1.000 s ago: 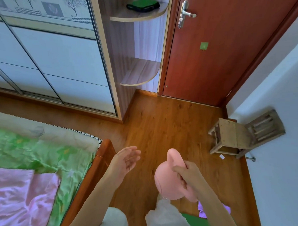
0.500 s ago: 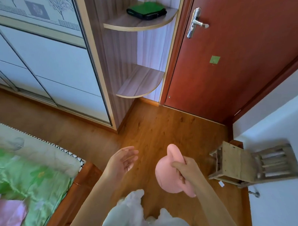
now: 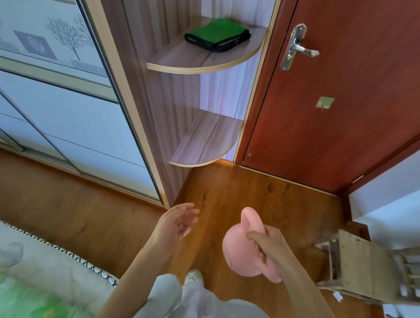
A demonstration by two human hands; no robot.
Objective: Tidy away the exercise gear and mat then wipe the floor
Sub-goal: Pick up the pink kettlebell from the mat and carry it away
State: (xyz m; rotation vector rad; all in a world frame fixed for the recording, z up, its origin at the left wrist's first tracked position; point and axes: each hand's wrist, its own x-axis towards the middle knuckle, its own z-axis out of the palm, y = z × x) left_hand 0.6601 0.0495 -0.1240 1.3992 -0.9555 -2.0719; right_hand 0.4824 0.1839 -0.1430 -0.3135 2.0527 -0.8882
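Pink kettlebell (image 3: 242,252) held above wooden floor (image 3: 262,198) near door (image 3: 349,92)

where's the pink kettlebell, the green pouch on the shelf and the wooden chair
pink kettlebell (image 3: 236,252), head view, on the round body left of the gripping hand
green pouch (image 3: 214,31), head view, on its green top face
wooden chair (image 3: 357,266), head view, on the flat seat board

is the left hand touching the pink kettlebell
Apart. The head view shows bare wooden floor between the open left hand and the pink kettlebell; only the right hand holds it, fingers curled round its handle.
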